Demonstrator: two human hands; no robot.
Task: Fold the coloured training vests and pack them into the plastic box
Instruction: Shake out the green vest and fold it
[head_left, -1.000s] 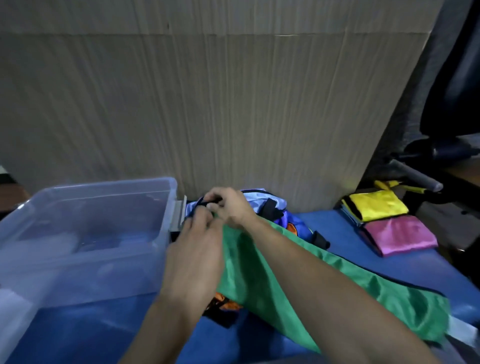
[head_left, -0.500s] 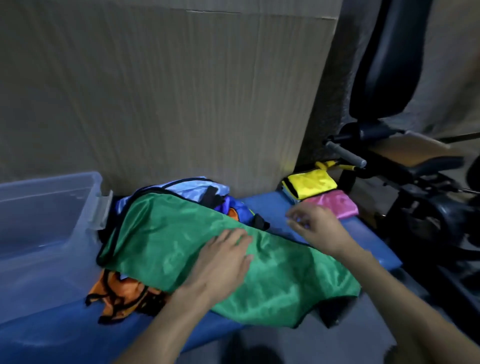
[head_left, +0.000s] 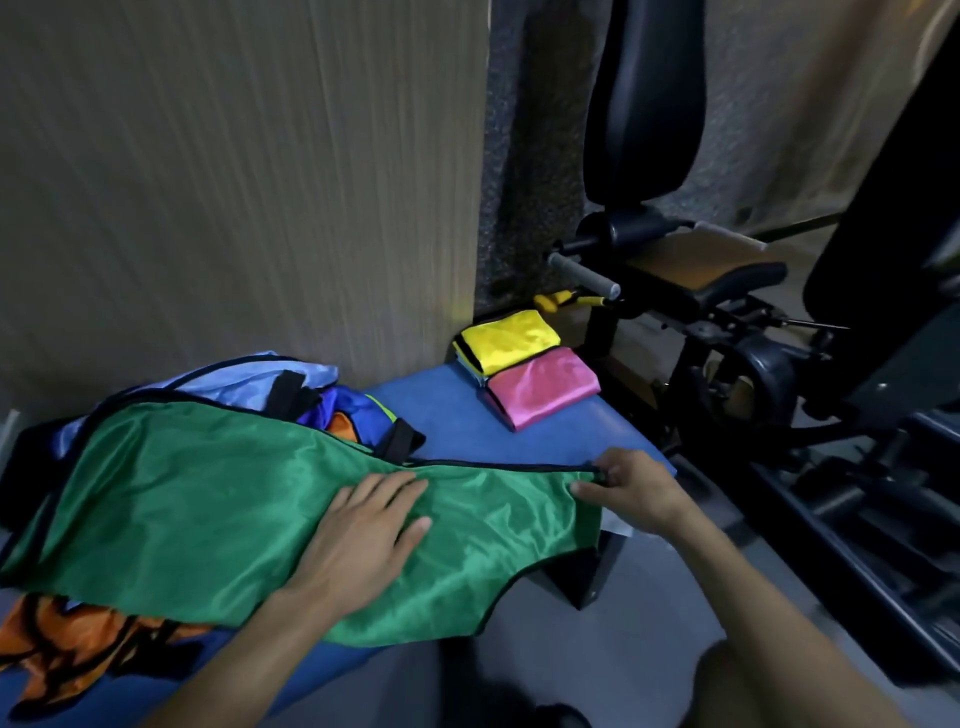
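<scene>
Green satin-like fabric dominates the scene as a person spreads a green vest (head_left: 218, 509) across a blue padded bench (head_left: 467, 415); the left hand (head_left: 363, 540) lies flat on the cloth with fingers straight, pressing it down near the frame's centre; the right hand (head_left: 631, 486), at about 3 o'clock from the left, pinches the vest's black-trimmed end between thumb and fingers and draws the edge taut.

At 10 o'clock from the left hand, a heap of unfolded vests (head_left: 291, 395) in pale blue, darker blue and orange sits partly under the green one; an orange vest (head_left: 78, 639) spills out at 8 o'clock; toward 1 o'clock, 2 folded vests, a yellow vest (head_left: 511, 340) and a pink vest (head_left: 543, 387), rest touching each other at the bench's far corner; the plastic box is not in view.

Judging by its sheen and soft drape, the green vest looks light, limp and slippery; it will likely slide on the bench and lose a crease unless pinned; the bound black edges and corners seem the surest places to take hold, with a flat palm anchoring the middle while the free end is folded over.

Dark gym equipment (head_left: 727, 322) stands at 2 o'clock; a ribbed beige wall (head_left: 234, 182) rises behind at 12 o'clock.
</scene>
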